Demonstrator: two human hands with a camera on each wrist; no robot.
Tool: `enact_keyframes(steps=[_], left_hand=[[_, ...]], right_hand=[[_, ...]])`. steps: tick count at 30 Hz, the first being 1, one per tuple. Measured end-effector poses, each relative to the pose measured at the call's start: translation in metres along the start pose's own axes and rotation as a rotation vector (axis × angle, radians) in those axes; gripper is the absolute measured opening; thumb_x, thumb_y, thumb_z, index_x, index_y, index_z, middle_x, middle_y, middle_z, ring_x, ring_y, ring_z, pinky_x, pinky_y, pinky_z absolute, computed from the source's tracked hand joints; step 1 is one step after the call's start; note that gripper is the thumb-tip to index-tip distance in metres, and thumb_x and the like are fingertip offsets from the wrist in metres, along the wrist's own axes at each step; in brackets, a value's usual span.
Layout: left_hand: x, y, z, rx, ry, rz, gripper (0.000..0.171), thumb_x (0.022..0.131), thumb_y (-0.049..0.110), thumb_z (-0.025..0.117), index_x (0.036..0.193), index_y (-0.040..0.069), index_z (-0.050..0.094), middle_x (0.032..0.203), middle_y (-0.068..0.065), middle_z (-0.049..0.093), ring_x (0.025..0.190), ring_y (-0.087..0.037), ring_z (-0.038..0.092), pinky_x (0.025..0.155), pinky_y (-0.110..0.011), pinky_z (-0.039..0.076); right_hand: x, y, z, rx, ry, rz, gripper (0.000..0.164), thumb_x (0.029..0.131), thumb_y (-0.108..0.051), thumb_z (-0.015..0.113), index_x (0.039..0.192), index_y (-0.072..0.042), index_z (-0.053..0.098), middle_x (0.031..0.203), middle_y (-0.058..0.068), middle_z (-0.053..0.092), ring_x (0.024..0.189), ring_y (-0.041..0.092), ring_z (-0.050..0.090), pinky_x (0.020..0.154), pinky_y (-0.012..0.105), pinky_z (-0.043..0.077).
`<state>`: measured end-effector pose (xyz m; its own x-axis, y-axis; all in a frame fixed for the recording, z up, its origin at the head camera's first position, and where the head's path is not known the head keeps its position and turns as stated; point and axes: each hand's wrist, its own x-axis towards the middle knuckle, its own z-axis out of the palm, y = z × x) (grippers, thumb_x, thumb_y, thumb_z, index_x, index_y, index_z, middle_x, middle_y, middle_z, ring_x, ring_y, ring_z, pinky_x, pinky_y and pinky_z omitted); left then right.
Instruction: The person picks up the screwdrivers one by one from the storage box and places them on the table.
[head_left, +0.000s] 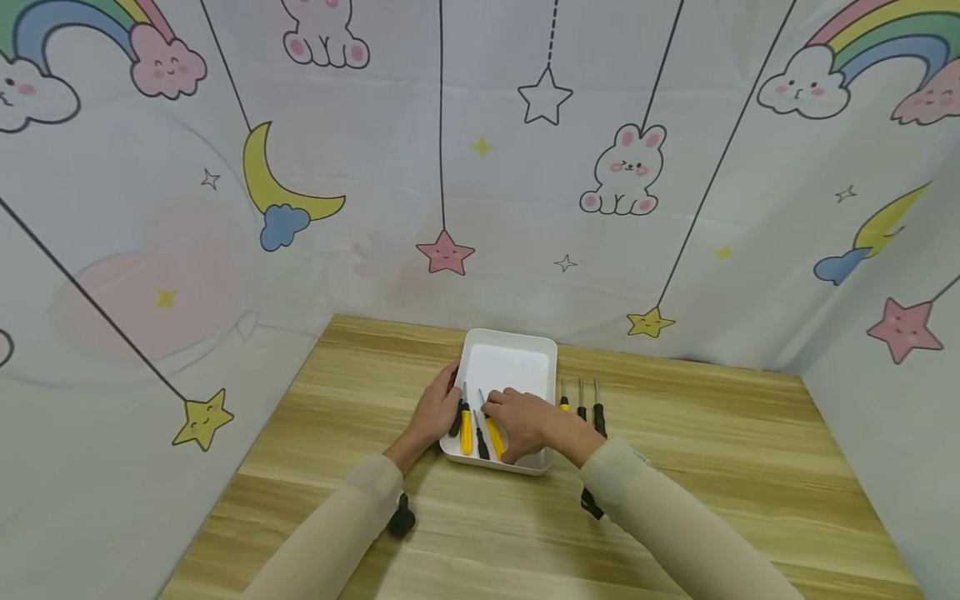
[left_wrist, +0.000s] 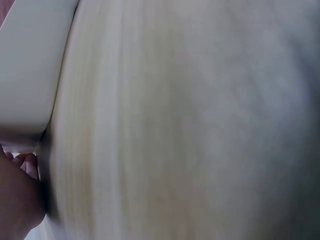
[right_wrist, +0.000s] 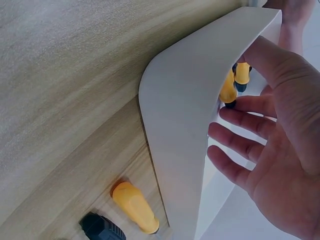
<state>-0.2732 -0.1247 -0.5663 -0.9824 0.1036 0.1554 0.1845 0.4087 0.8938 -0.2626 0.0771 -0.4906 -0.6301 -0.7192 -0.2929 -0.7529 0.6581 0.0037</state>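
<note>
A white rectangular tray [head_left: 516,335] sits on the wooden table with several screwdrivers along its left part. My left hand [head_left: 437,408] grips the tray's left side, and its fingers show beside the wall in the left wrist view. Inside the tray, my right hand [head_left: 525,423] pinches a yellow screwdriver [head_left: 495,437] between thumb and index finger, the other fingers loosely spread. Left of it lie a dark-handled screwdriver [head_left: 482,446], another yellow screwdriver [head_left: 467,429] and a black handle [head_left: 455,423], partly covered by my left hand.
Right of the tray, a yellow-and-black screwdriver [head_left: 565,402] and two black screwdrivers [head_left: 582,411] [head_left: 598,417] lie in a row, partly behind my right forearm. A patterned white curtain [head_left: 495,192] hangs behind the table [head_left: 720,467].
</note>
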Motion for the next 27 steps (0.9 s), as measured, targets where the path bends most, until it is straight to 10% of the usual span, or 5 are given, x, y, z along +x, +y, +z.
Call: enact_keyframes(steps=[27], left_hand=[[0.001,0.000,0.001,0.008,0.003,-0.005,0.056,0.108,0.007,0.040,0.163,-0.002,0.035,0.164,-0.019,0.043,0.150,-0.033,0.043,0.123,-0.050,0.035]], right_hand=[[-0.001,0.013,0.010,0.094,0.076,-0.014,0.090,0.080,-0.053,0.088,0.151,-0.009,0.054,0.147,0.007,0.055,0.129,0.023,0.055,0.109,0.040,0.051]])
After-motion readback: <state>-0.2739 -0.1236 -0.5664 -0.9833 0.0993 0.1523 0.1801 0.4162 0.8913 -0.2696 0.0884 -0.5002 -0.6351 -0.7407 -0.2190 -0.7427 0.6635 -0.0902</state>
